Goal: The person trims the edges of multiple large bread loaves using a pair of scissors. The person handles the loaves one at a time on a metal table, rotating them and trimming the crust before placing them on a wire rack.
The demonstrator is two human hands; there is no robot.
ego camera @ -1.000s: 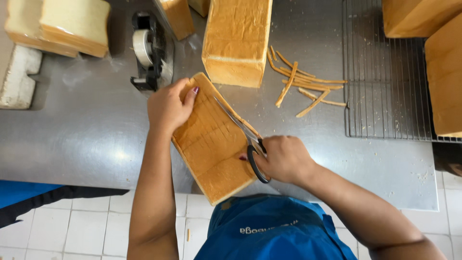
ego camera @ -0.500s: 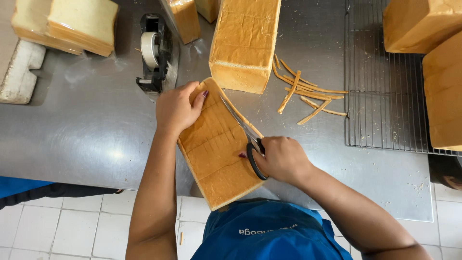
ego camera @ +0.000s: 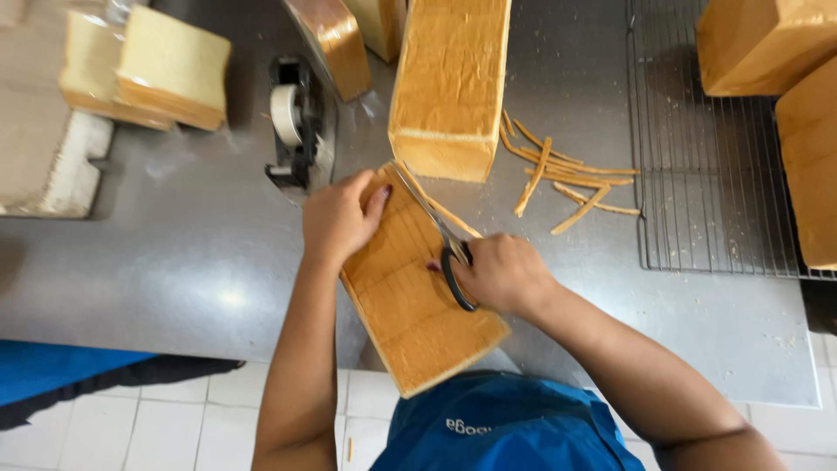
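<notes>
A long golden-brown loaf lies at the steel table's near edge, its near end jutting past the edge. My left hand presses down on its far left corner. My right hand grips black-handled scissors, whose blades run along the loaf's right edge. A thin crust strip hangs loose beside the blades.
A second loaf stands just beyond, with several cut crust strips to its right. A wire cooling rack at the right carries more loaves. A tape dispenser and bagged bread sit at the left on the steel table.
The scissors have worked farther along the loaf's right edge, and the crust strip has peeled off more. My left hand stays on the far corner.
</notes>
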